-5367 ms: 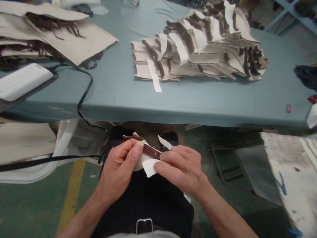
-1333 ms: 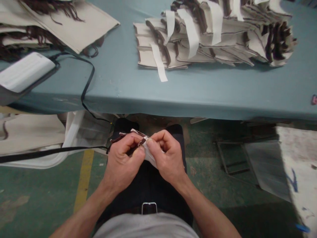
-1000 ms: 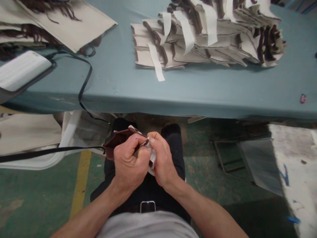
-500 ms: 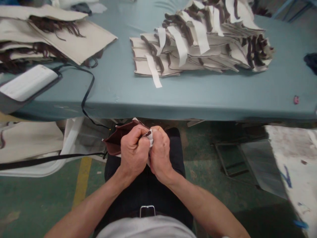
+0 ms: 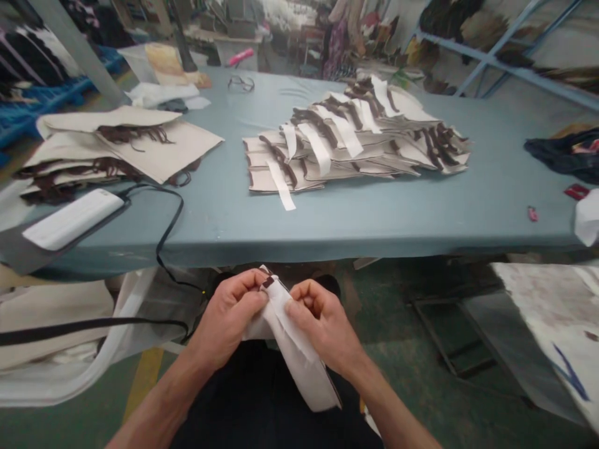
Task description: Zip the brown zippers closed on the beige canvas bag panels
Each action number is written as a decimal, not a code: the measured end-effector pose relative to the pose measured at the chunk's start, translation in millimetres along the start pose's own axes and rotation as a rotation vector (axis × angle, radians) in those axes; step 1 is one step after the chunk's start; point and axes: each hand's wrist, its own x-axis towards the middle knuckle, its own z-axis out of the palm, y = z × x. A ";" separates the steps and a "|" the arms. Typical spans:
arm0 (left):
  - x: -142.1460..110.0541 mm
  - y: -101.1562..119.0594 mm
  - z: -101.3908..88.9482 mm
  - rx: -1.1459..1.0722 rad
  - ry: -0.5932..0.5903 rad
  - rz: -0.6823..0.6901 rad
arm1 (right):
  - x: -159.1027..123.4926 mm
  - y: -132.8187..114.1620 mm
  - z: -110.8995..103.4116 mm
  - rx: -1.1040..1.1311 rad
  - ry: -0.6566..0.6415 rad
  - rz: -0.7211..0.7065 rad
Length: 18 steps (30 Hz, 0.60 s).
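An off-white fabric bag (image 5: 304, 368) with dark brown edging hangs between my hands above my lap. My left hand (image 5: 236, 308) pinches its upper corner, close to a small dark brown patch on the edge. Thumb and fingers of my right hand (image 5: 322, 318) are closed on the upper right side of the same cloth. A long flap of the fabric slants down to the right, under my right hand. The far side of the cloth is hidden behind my fingers.
Across the blue-green table (image 5: 374, 224) lies a stack of cream fabric pieces (image 5: 341, 149) with white strips. More cream pieces (image 5: 163, 146) with brown cords are at left, beside a white device (image 5: 75, 218) with a black cord. A white plastic bin (image 5: 116, 355) stands below left.
My hands have moved apart from their tight grip together. The bag has turned, its brown inside is out of sight and an off-white flap shows. The view has tilted up.
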 end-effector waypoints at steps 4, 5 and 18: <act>2.9 17.6 -8.4 0.024 -0.011 0.008 | -5.5 -4.5 1.6 0.035 -0.042 0.030; 4.0 23.3 -11.5 0.038 -0.012 0.010 | -7.8 -4.4 2.7 0.036 -0.054 0.046; 11.7 35.2 -26.0 0.118 0.041 0.100 | -27.5 49.1 -4.7 -0.261 -0.162 0.122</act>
